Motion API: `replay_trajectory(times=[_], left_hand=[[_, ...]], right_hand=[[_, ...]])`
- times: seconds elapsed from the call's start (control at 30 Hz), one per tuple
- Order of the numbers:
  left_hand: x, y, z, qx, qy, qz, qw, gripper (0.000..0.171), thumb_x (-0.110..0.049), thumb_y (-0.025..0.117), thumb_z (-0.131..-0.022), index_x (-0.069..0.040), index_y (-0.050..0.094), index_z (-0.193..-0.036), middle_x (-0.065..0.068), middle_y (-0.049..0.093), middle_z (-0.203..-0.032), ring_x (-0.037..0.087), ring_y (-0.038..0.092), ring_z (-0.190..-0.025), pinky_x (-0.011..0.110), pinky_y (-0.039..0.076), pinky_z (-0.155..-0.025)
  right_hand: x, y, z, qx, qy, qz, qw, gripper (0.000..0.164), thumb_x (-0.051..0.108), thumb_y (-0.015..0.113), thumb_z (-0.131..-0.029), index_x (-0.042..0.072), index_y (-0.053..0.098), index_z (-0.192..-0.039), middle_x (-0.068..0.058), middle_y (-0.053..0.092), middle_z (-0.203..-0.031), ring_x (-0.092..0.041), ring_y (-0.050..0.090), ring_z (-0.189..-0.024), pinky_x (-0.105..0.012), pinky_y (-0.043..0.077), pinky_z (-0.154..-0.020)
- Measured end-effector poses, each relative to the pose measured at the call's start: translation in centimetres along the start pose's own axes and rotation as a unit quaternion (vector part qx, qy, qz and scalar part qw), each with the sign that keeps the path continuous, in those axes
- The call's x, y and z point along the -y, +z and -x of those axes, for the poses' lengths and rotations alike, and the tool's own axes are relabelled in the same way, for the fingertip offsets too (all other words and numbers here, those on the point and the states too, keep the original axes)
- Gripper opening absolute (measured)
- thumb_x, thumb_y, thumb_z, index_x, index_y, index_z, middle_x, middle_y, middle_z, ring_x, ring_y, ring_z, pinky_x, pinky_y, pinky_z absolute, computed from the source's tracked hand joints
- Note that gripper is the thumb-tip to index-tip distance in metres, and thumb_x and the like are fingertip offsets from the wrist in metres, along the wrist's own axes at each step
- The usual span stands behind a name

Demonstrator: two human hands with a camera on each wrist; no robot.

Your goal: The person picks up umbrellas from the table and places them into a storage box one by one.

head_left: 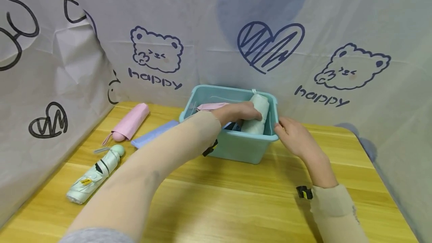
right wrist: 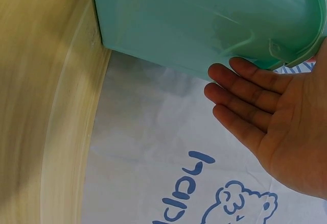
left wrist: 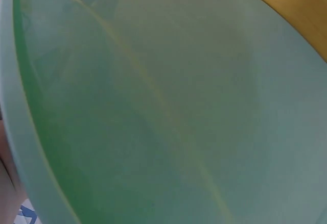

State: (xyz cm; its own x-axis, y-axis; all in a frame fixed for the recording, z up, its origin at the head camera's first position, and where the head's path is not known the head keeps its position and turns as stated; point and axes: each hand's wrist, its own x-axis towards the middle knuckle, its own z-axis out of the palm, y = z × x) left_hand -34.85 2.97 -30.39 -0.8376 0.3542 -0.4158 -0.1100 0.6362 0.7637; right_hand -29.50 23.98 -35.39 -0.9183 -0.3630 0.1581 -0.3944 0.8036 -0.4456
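Note:
A light teal plastic bin (head_left: 243, 149) stands on the table. My left hand (head_left: 237, 111) reaches over its front rim and grips a pale mint folded umbrella (head_left: 260, 104), which leans inside at the right end. Beside it in the bin lie something pink (head_left: 210, 106) and a dark blue item, mostly hidden by the arm. At the bin's right end my right hand (head_left: 297, 136) touches the rim, its fingers nearly straight along the outside in the right wrist view. The left wrist view is filled by the bin's wall (left wrist: 168, 106); the left hand's fingers are hidden there.
Left of the bin, on the wooden table (head_left: 236, 205), lie a pink folded umbrella (head_left: 131, 121), a blue-violet one (head_left: 153, 134) partly behind the left arm, and a mint one (head_left: 96, 175) with a strap. A white printed cloth (head_left: 209, 21) hangs behind the table.

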Motion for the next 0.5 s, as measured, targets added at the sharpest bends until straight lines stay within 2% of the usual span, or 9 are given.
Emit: replay_trajectory(times=[0.1, 0.23, 0.37, 0.5], left_hand=[[-0.1, 0.1, -0.2, 0.009, -0.004, -0.02, 0.9998, 0.049, -0.017, 0.059, -0.102, 0.005, 0.04, -0.142, 0.017, 0.051, -0.125, 0.029, 0.058, -0.105, 0.047, 0.054, -0.099], [-0.4, 0.3, -0.4, 0.009, -0.007, -0.079, 0.9968, 0.045, -0.019, 0.057, -0.103, 0.004, 0.044, -0.139, 0.015, 0.052, -0.12, 0.028, 0.059, -0.102, 0.043, 0.057, -0.093], [-1.1, 0.9, -0.5, 0.001, -0.021, -0.151, 0.9883, 0.042, -0.024, 0.057, -0.105, 0.002, 0.049, -0.136, 0.013, 0.054, -0.119, 0.028, 0.065, -0.103, 0.042, 0.061, -0.086], [-1.7, 1.2, -0.4, -0.001, -0.06, -0.216, 0.9745, 0.042, -0.033, 0.057, -0.106, -0.001, 0.054, -0.132, 0.011, 0.059, -0.119, 0.026, 0.07, -0.102, 0.037, 0.061, -0.082]], right_hand=[[0.1, -0.1, 0.0, 0.002, 0.003, -0.003, 1.0, 0.053, 0.036, 0.031, -0.109, -0.002, 0.059, -0.132, -0.021, 0.062, -0.126, -0.038, 0.057, -0.111, -0.059, 0.047, -0.097], [0.1, -0.1, 0.1, 0.001, 0.001, -0.004, 1.0, 0.051, 0.036, 0.032, -0.109, -0.001, 0.06, -0.13, -0.021, 0.062, -0.125, -0.038, 0.057, -0.109, -0.059, 0.047, -0.096], [0.0, -0.2, 0.1, -0.003, -0.004, -0.003, 1.0, 0.05, 0.035, 0.032, -0.109, -0.001, 0.06, -0.13, -0.022, 0.062, -0.126, -0.04, 0.057, -0.112, -0.06, 0.046, -0.097], [-0.1, -0.1, 0.1, -0.003, -0.004, -0.004, 1.0, 0.053, 0.035, 0.032, -0.109, -0.002, 0.058, -0.135, -0.024, 0.061, -0.131, -0.042, 0.057, -0.118, -0.061, 0.045, -0.102]])
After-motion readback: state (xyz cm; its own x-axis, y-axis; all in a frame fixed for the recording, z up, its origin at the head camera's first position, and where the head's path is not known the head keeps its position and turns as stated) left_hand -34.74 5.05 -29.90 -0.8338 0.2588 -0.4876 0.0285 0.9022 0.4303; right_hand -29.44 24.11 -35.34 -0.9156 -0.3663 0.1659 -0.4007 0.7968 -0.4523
